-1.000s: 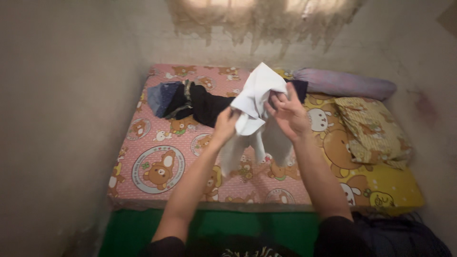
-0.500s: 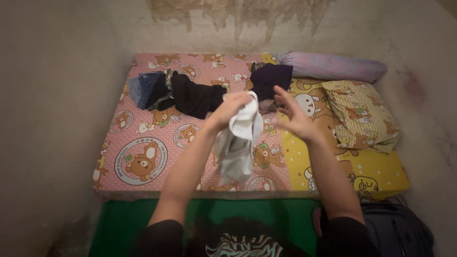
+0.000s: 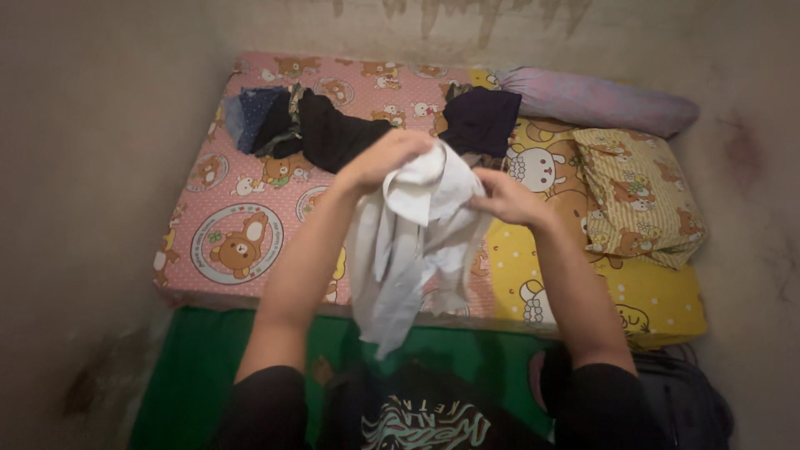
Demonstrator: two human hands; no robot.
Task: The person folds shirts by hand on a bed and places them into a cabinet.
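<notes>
Here, the left hand (image 3: 379, 162) and right hand (image 3: 504, 198) each grip a white garment (image 3: 408, 242) above the mattress (image 3: 242, 192).

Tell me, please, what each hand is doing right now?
Left hand: closed, gripping the white garment.
Right hand: closed, pinching the same garment.

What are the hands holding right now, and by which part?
Both hold a white garment: left hand bunches its top edge, right hand pinches the upper right side.
</notes>
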